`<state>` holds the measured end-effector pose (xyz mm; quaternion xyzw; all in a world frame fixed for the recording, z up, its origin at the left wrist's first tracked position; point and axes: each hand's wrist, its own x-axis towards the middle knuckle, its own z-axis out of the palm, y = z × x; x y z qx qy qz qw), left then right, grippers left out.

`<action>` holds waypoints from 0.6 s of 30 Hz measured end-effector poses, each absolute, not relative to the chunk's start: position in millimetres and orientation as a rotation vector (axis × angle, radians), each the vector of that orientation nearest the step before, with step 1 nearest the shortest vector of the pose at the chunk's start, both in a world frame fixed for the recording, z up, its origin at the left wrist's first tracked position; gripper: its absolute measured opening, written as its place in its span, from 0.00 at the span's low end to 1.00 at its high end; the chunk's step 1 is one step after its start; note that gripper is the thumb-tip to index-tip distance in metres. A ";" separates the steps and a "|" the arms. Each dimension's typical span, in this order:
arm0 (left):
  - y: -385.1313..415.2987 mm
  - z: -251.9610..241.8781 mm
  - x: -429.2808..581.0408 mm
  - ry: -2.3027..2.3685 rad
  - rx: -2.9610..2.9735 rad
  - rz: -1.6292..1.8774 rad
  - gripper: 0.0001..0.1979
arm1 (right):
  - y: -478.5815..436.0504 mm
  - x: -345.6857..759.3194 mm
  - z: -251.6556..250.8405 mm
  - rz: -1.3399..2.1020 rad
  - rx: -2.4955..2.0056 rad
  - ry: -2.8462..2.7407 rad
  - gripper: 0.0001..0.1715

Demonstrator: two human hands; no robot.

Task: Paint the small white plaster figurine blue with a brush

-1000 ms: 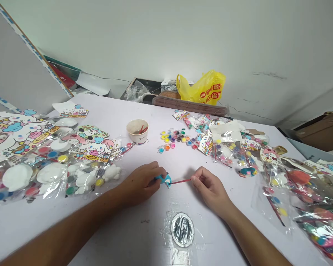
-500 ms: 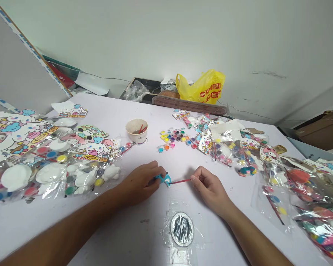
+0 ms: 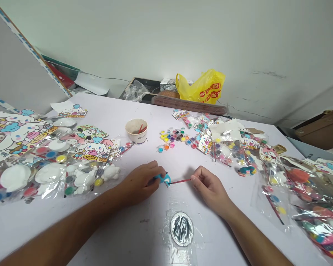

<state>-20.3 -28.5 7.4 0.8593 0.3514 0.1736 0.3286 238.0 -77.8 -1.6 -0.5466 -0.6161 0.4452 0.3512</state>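
Observation:
My left hand (image 3: pixel 145 181) is closed on a small plaster figurine (image 3: pixel 164 180), painted blue with some white showing. Its exact shape is partly hidden by my fingers. In my right hand (image 3: pixel 209 188), thumb and fingers pinch the end of a thin red paintbrush (image 3: pixel 181 181). The brush lies nearly level, its tip touching the figurine's right side. Beyond my hands stands a cluster of small open paint pots (image 3: pixel 180 136) in many colours. A paper cup (image 3: pixel 136 131) to their left has red brush handles leaning inside.
Bagged plaster painting kits (image 3: pixel 52 173) cover the table's left side, and more kits (image 3: pixel 277 177) spread over the right. A small painted figure (image 3: pixel 246 170) lies right of my hand. A round silver disc (image 3: pixel 181 229) is taped near the front; a yellow plastic bag (image 3: pixel 204 88) stands behind.
The brush tip has stayed against the figurine, with a slightly bluer look around it. Both hands keep almost the same place and grip.

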 end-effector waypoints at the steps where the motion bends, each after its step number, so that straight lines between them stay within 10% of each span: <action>1: -28.4 7.6 -20.2 0.921 2.250 0.456 0.09 | -77.5 237.8 -1.6 1.150 -1.421 -1.592 0.20; 18: -28.5 7.9 -20.2 0.929 2.246 0.446 0.09 | -77.1 237.6 -0.4 1.152 -1.415 -1.608 0.21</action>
